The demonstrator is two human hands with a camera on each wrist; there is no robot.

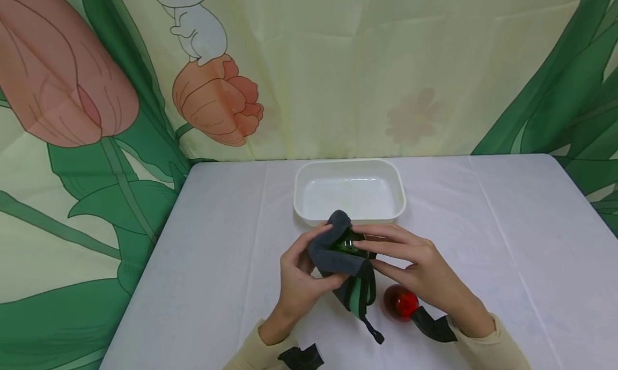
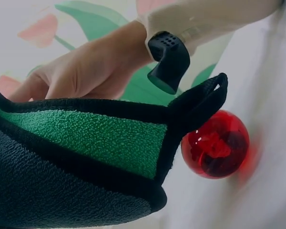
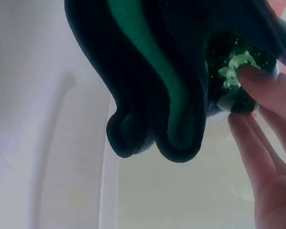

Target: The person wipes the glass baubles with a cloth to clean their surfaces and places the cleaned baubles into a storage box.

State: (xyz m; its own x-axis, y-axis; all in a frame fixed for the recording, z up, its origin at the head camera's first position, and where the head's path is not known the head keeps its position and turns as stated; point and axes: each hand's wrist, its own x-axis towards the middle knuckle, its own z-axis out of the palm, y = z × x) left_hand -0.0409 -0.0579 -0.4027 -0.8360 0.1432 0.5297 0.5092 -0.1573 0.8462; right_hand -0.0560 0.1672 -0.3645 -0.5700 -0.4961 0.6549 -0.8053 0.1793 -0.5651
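Over the table, my left hand (image 1: 299, 276) grips a folded dark blue-grey towel (image 1: 328, 257), thumb at the near side and fingers at the far side. The towel has a green face (image 2: 86, 133), black edging and a black hanging loop (image 2: 214, 95). Within its fold sits a glossy green ball (image 1: 344, 245), partly covered by cloth. My right hand (image 1: 417, 257) pinches this ball from the right. A light-green figure and glitter show in the ball (image 3: 231, 71) in the right wrist view. Below the right hand, a clear red ball (image 1: 399, 303) lies on the table.
A white rectangular tub (image 1: 296, 195) stands just beyond the hands, near the table's back edge. White cloth covers the table (image 1: 212, 263). Behind it hangs a printed curtain (image 1: 328, 80) with flowers and leaves. Black straps (image 1: 434, 324) hang at both wrists.
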